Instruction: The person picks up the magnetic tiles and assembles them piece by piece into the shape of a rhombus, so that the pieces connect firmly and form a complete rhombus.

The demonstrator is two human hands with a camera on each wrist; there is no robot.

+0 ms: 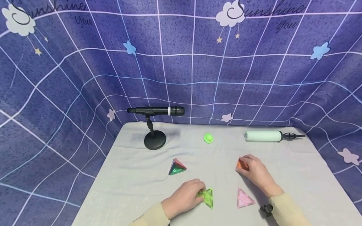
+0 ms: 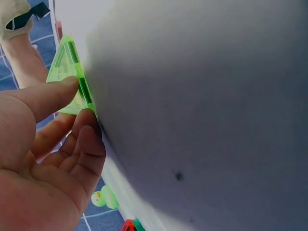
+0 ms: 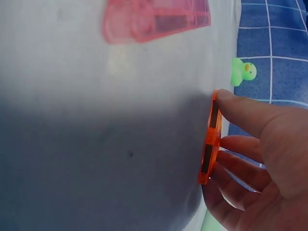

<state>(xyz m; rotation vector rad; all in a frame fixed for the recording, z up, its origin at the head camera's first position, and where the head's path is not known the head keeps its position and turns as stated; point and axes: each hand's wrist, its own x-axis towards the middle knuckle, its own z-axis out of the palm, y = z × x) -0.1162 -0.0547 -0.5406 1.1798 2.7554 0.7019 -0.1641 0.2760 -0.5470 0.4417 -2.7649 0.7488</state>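
My left hand (image 1: 185, 195) pinches a translucent green triangular magnetic tile (image 1: 208, 198) between thumb and fingers. In the left wrist view the thumb lies over the face of that tile (image 2: 61, 61), low over the white cloth. Farther right, my right hand (image 1: 258, 173) grips an orange triangular magnetic tile (image 1: 242, 164), partly hidden by the fingers. From the right wrist, this orange tile (image 3: 211, 139) shows edge-on, with the thumb at one corner and fingers behind it. A pink triangular tile (image 1: 244, 198) lies on the cloth between the hands, nearer the front.
A small pyramid of red and green tiles (image 1: 177, 167) stands left of centre. Along the back are a black microphone on a stand (image 1: 155, 140), a green toy duck (image 1: 208, 138) and a pale green hand pump (image 1: 263, 136). A blue patterned curtain (image 1: 181, 69) hangs behind.
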